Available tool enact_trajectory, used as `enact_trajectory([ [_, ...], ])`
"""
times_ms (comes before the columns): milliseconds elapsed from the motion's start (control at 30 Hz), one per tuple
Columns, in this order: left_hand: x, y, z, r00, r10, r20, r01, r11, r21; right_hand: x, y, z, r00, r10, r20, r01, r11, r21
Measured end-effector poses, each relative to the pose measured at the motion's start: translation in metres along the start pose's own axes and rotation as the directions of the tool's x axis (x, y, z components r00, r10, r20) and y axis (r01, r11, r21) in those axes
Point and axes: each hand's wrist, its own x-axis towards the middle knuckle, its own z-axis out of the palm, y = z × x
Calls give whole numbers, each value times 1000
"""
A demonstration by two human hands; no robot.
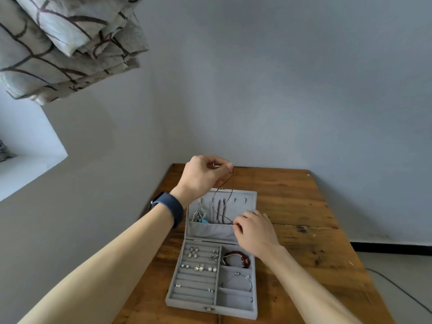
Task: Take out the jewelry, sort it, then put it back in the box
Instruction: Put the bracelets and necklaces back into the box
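Observation:
A grey velvet jewelry box lies open on the wooden table, its lid upright at the far side. My left hand is raised above the lid, pinching the top of a thin dark cord necklace that hangs down to the lid pocket. At the pocket's edge my right hand pinches the lower end of the same necklace. Other chains hang in the lid. Earrings sit in the ring rows; a red bead bracelet and a silver bangle lie in the right compartments.
A grey wall rises right behind the table. A patterned curtain hangs at the upper left above a window sill. A dark cable runs over the floor at the right. A blue band wraps my left wrist.

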Motion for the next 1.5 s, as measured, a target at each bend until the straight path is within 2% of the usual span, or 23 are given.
enact_trajectory([
  [167, 14, 16, 3, 999, 41, -6, -41, 999, 15, 0, -1, 0, 997, 0, 74, 1, 1000, -17],
  [333, 13, 10, 15, 998, 41, 50, -43, 999, 32, -5, 2, -3, 987, 18, 160, -33, 995, 91],
  [400, 12, 5, 20, 997, 49, 63, -54, 996, 78, -8, 6, -7, 992, 12, 123, -34, 983, 179],
  [500, 14, -3, 24, 995, 46, 85, -56, 991, 118, -10, 14, -18, 995, 90, -48, -65, 924, 378],
  [600, 18, -10, 28, 988, 75, 133, -113, 946, 304, -5, 14, -31, 937, 290, -194, -96, 750, 655],
  [667, 20, -16, 30, 986, 59, 156, -117, 912, 393, 2, 13, -38, 910, 346, -229, -82, 690, 719],
  [833, 22, -32, 30, 968, -14, 251, -132, 821, 556, 16, 16, -45, 927, 267, -263, -57, 794, 605],
  [933, 21, -31, 24, 966, 7, 260, -157, 814, 559, 16, 16, -41, 962, 171, -214, -55, 885, 462],
  [1100, 23, -32, 12, 982, 50, 180, -142, 825, 547, 11, 3, -20, 972, 45, -229, 17, 966, 259],
  [1200, 23, -38, 8, 992, 73, 102, -115, 854, 508, 7, -3, -9, 981, 16, -193, 28, 974, 223],
  [1300, 23, -46, 6, 995, 77, 55, -94, 884, 458, 5, -4, -1, 972, -35, -232, 65, 990, 126],
  [1433, 20, -51, 4, 996, 91, 9, -86, 900, 426, 12, 1, 1, 972, 157, -173, -97, 945, 312],
  [1500, 20, -51, 3, 994, 109, -9, -95, 903, 418, 16, 4, 2, 956, 200, -213, -134, 948, 288],
])
